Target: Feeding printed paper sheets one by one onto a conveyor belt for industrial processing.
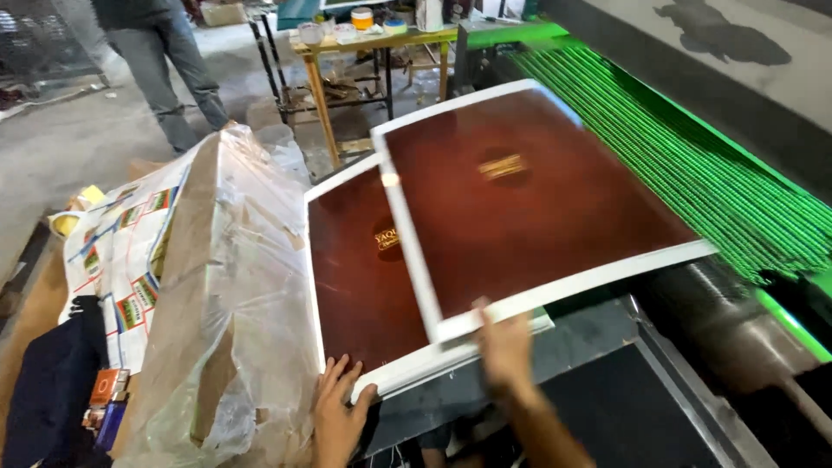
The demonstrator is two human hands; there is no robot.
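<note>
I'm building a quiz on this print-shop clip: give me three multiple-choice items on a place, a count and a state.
1. Where does the upper brown sheet lie?
A. On the green conveyor cords and overlapping the lower brown sheet
B. On the floor
C. On the wooden table

2. How many brown white-bordered sheets show?
A. One
B. Two
C. Four

3. What is the left hand doing?
A. Hanging free
B. Touching the lower sheet's near corner
C. Holding a cup

Answers: 1 A, its far side lies over the cords and its left edge covers the other sheet. 2 B, two are in view. 3 B, fingers rest at the white border, while the right hand is at the upper sheet's edge.
</note>
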